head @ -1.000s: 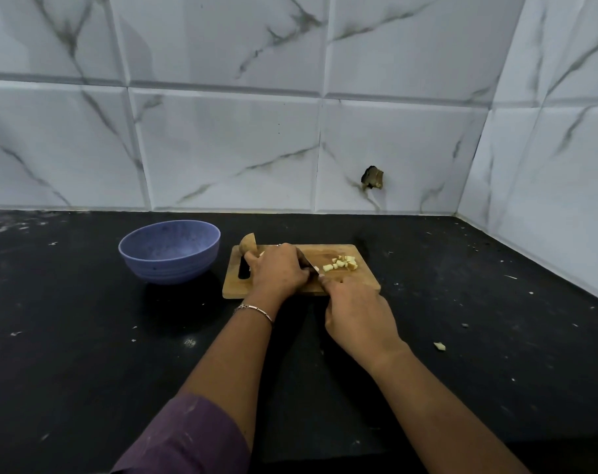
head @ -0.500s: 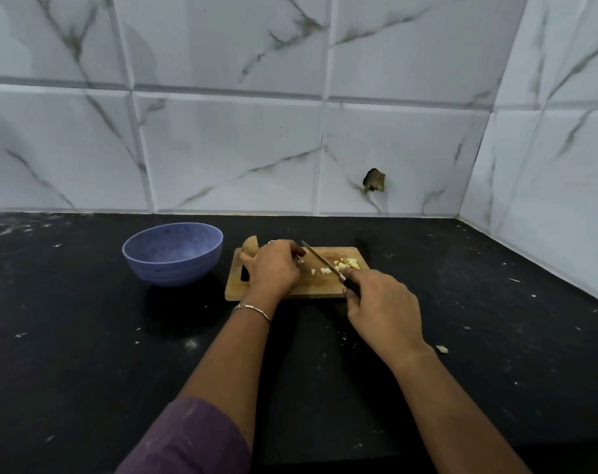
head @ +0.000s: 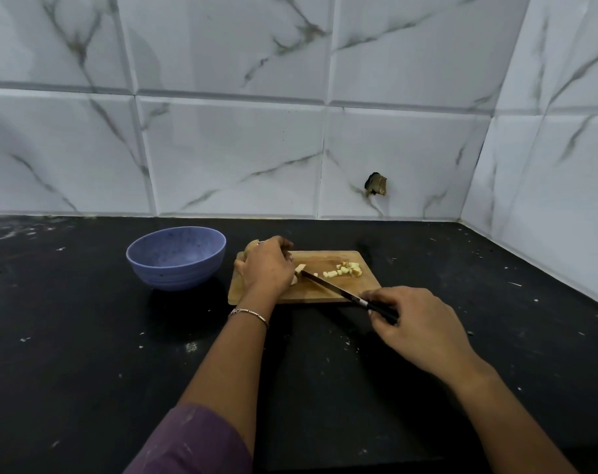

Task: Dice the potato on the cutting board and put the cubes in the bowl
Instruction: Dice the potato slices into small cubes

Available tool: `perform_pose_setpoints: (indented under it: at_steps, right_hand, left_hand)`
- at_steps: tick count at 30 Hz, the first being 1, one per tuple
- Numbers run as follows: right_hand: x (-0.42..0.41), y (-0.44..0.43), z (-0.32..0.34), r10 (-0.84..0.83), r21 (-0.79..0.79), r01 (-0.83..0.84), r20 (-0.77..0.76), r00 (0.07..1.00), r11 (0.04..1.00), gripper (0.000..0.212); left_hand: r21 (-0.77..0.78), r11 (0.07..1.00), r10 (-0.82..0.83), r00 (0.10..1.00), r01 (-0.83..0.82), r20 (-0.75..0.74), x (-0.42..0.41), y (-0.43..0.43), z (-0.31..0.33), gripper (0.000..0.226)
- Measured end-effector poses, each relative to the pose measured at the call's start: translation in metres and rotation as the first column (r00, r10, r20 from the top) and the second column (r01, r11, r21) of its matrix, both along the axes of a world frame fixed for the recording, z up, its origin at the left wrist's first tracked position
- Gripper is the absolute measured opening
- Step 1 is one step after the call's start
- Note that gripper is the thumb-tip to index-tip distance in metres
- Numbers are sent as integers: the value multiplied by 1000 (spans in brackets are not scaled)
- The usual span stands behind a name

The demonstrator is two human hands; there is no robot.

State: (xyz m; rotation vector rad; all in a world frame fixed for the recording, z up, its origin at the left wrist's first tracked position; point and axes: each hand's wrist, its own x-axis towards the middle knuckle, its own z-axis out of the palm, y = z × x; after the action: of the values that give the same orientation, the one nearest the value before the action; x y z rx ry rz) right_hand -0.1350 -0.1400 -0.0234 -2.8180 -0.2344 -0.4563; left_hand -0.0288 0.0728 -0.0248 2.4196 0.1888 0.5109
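Observation:
A small wooden cutting board (head: 325,292) lies on the black counter. My left hand (head: 265,266) curls over a pale potato piece (head: 299,269) at the board's left end; most of that piece is hidden under my fingers. My right hand (head: 417,323) grips the black handle of a knife (head: 328,286), whose blade runs left across the board with its tip at the potato piece. Several small potato cubes (head: 345,269) lie in a loose pile on the board's far right part. A blue bowl (head: 176,256) stands left of the board.
A brown-skinned potato chunk (head: 250,248) peeks out behind my left hand at the board's far left corner. White crumbs speckle the black counter (head: 85,336). The marble-tiled wall (head: 290,131) closes the back and right, with a chipped hole (head: 376,184).
My right hand has pulled back toward me and to the right, drawing the knife with it, so the blade now lies low across the board. My left hand stays on the potato.

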Motion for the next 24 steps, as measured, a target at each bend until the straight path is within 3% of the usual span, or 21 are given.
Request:
perform_pose_setpoints:
  at_steps: [9, 14, 19, 24]
  right_hand:
    - [14, -11, -9, -4, 98, 8, -39, 999, 995, 34]
    - [29, -16, -11, 6, 174, 3, -55, 998, 985, 33]
    - [43, -22, -9, 26, 187, -14, -64, 998, 982, 32]
    - [53, -22, -7, 18, 177, -8, -58, 998, 984, 34]
  left_hand:
    - [46, 998, -49, 999, 50, -3, -1, -6, -2, 24]
    - [-24, 992, -120, 993, 121, 11, 3, -7, -8, 22]
    - [54, 996, -75, 997, 75, 1, 0, -7, -6, 24]
    - [16, 995, -96, 995, 96, -20, 3, -7, -6, 25]
